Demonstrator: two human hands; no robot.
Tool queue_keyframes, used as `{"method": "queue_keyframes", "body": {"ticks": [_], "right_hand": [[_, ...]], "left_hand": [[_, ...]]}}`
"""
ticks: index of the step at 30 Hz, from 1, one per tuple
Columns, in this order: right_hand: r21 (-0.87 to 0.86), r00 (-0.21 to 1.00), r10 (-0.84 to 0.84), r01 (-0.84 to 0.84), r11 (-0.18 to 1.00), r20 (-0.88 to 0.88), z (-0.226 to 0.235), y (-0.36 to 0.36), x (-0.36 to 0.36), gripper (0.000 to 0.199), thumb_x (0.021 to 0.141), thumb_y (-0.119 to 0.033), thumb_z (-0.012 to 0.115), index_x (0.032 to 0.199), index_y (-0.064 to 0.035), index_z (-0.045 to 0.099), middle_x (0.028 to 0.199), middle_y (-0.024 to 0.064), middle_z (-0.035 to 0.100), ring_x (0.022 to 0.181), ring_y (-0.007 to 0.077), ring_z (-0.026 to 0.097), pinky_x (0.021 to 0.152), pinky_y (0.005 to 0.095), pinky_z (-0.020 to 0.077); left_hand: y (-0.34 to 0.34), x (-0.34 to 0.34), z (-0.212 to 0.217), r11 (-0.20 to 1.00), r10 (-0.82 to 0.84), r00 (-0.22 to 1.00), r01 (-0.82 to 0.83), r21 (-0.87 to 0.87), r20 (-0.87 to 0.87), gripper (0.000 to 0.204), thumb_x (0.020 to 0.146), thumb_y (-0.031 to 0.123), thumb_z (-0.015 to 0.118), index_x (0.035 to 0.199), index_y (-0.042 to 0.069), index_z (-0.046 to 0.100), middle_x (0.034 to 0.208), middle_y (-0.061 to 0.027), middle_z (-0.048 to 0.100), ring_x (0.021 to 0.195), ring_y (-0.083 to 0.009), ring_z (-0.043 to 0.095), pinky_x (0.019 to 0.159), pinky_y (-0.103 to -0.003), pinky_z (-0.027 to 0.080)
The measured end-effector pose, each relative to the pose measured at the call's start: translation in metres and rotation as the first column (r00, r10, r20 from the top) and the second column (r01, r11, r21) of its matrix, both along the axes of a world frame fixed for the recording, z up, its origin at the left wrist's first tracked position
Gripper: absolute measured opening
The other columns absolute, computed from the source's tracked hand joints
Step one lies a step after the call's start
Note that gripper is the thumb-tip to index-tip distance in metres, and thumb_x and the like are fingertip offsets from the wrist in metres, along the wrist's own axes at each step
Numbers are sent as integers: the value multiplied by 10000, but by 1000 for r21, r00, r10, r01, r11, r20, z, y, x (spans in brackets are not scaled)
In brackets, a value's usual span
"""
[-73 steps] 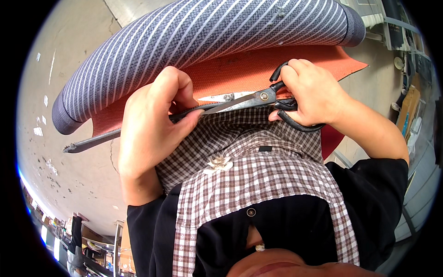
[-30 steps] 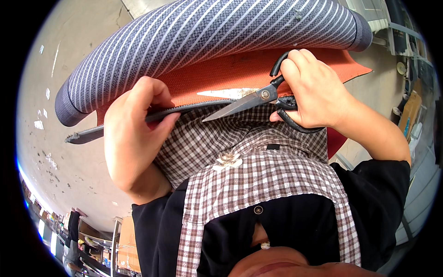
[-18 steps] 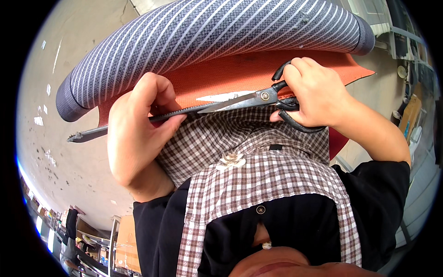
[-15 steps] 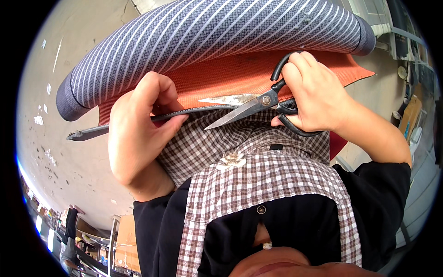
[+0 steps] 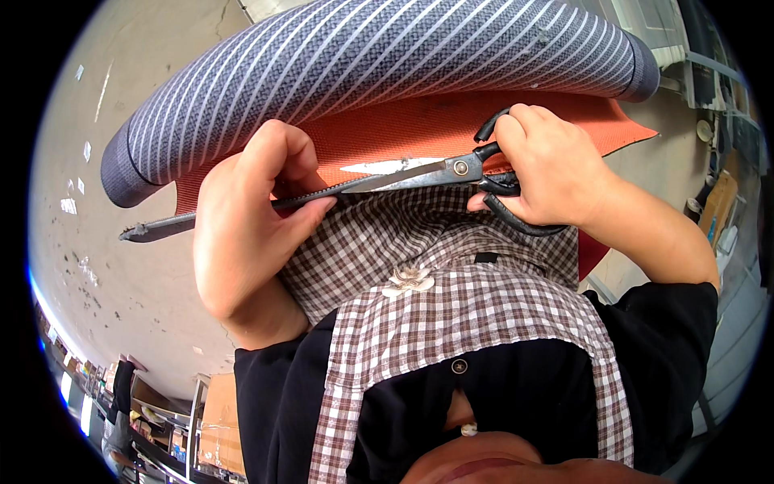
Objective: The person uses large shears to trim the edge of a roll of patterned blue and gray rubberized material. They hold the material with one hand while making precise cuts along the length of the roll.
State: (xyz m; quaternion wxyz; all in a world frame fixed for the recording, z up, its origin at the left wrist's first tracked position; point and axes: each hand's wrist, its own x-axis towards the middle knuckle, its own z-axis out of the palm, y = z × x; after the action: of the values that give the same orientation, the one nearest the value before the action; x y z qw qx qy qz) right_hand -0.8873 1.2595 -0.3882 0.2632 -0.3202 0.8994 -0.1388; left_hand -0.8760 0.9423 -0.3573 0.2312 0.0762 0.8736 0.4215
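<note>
A rolled mat (image 5: 379, 60), grey with white stripes, lies across my lap, its orange underside (image 5: 403, 121) turned toward me. My left hand (image 5: 246, 222) pinches the mat's near edge, where a dark edge strip (image 5: 165, 228) runs out to the left past my wrist. With my right hand (image 5: 556, 169) I grip black-handled scissors (image 5: 461, 168), fingers through the loops. Their worn blades point left along that edge, tips close to my left fingers. One blade lies over the orange side. The blades are only slightly apart; whether they cut into the strip is hard to see.
My checked apron (image 5: 484, 298) lies beneath the mat edge. Concrete floor with paper scraps (image 5: 68, 206) spreads to the left. A cardboard box (image 5: 222, 423) and metal racking stand at the lower left, with another person nearby. Assorted items sit along the right side.
The scissor blades have closed toward each other, the lower one swinging up to the mat's edge. My left hand keeps its pinch, almost unmoved.
</note>
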Motion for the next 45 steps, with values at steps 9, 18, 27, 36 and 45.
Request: {"method": "queue_keyframes", "body": {"ticks": [9,18,27,36,45], "right_hand": [[-131,994,38,-51,990,-104,-1,-12,-7,725,728,-606,812,1018,18,584,964,149,561,954,320,586,793,416,545],[-35,999,31,-32,999,-30,10,-11,-11,728,722,-586,830,1047,19,588,997,146,571,974,308,592,769,415,552],[-13,994,13,-15,1000,-108,29,18,-13,743,633,-473,905,1056,3,522,1043,152,514,1013,349,541,863,451,492],[-23,982,39,-44,999,-182,30,19,-22,657,616,-401,912,999,-15,544,1037,144,515,1000,338,539,842,434,484],[-69,983,49,-62,996,-178,29,3,-17,622,669,-434,858,1038,-23,571,1023,135,511,990,325,536,813,415,469]], "left_hand": [[2,0,3,1000,0,1000,0,3,6,439,623,-119,787,951,21,532,779,-98,618,715,-242,707,621,-314,532],[-2,4,3,998,47,997,-49,-33,-58,376,636,-88,804,941,10,607,800,-98,646,714,-240,677,626,-319,534],[-13,12,2,997,25,997,-30,-70,-75,246,652,-93,789,869,-6,710,784,-92,633,682,-213,664,608,-305,519],[-8,18,6,997,24,990,-34,-72,-141,254,611,-96,788,825,15,706,731,-69,569,611,-191,577,546,-319,447],[-4,31,2,998,-23,947,2,-67,-321,233,582,-44,805,764,28,679,680,-62,509,623,-228,530,533,-358,402]]}}
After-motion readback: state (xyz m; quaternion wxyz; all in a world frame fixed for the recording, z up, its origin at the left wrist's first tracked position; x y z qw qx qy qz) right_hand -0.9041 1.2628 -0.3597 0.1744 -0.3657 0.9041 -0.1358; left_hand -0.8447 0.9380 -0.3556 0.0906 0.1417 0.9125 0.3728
